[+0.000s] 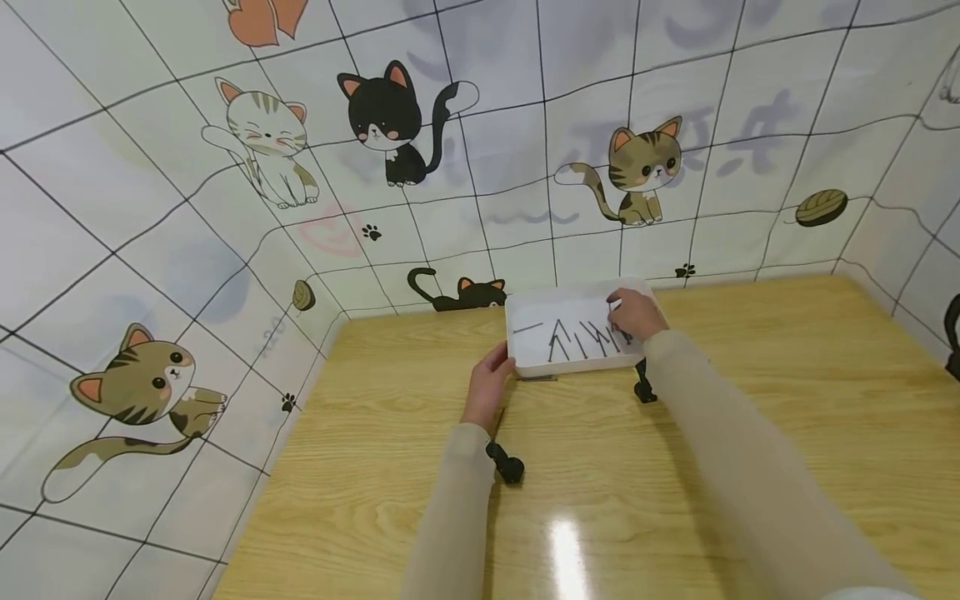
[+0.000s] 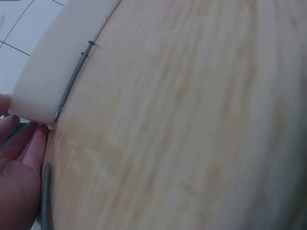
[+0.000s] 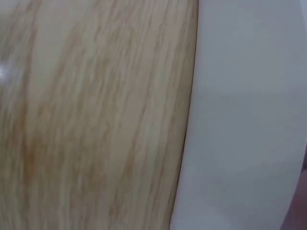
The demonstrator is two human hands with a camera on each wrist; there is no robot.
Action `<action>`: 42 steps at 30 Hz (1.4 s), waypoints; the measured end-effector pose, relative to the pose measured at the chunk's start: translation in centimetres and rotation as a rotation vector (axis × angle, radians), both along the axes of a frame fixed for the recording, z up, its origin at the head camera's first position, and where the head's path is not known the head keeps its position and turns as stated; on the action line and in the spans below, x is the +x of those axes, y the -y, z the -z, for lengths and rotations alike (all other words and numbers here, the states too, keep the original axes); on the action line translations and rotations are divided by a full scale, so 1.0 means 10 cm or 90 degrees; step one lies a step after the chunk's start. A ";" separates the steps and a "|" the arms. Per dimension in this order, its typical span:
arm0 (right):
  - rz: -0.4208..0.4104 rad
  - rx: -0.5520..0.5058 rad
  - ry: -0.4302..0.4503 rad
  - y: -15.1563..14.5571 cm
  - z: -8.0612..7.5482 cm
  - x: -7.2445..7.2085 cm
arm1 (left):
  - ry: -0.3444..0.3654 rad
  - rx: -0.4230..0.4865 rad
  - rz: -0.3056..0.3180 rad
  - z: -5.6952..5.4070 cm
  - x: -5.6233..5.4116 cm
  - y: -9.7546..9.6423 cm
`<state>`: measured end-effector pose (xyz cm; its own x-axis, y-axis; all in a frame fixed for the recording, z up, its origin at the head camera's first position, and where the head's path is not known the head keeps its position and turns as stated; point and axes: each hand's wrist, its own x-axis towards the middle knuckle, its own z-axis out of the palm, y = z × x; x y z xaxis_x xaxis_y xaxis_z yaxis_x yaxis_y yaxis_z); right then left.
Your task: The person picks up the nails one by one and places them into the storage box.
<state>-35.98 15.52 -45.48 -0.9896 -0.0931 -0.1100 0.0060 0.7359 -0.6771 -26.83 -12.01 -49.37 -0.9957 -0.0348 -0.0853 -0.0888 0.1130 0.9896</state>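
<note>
A shallow white tray (image 1: 577,366) stands on the table against the back wall, with several dark nails (image 1: 578,346) scattered inside. My left hand (image 1: 487,387) grips its front left corner; in the left wrist view, fingers lie around that corner. At the tray's right end my right hand (image 1: 636,315) reaches over the rim, thumb and forefinger pinching a nail (image 1: 610,308). The right wrist view has mostly the tray's outer wall (image 3: 240,115), which hides the fingertips. Outside, along the tray's front edge, nails (image 2: 72,86) with two heads showing lie on the table.
The wood-grain table (image 1: 390,467) meets white tiled-pattern walls (image 1: 517,167) with cat drawings at the back and sides. A dark rod (image 2: 46,196) lies beside the left hand. Black camera mounts (image 1: 510,467) hang at both wrists. A black object (image 1: 953,337) shows at the far right edge.
</note>
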 end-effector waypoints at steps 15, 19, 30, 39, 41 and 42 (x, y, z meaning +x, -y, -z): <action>0.021 0.044 -0.061 0.05 0.19 -0.06 | -0.006 -0.016 -0.010 -0.05 0.04 -0.07; 0.013 0.049 -0.083 0.00 0.30 -0.11 | 0.001 -0.016 0.001 -0.05 0.02 -0.09; 0.015 0.067 -0.113 0.01 0.29 -0.10 | -0.006 -0.031 0.003 -0.02 -0.01 -0.08; 0.018 0.026 -0.137 0.32 -0.06 0.18 | -0.025 -0.033 0.002 0.00 -0.01 0.04; 0.019 0.025 -0.162 0.41 -0.12 0.25 | -0.024 -0.026 0.002 0.01 -0.01 0.05; 0.015 0.026 -0.176 0.45 -0.13 0.29 | -0.023 -0.023 0.002 0.02 -0.01 0.05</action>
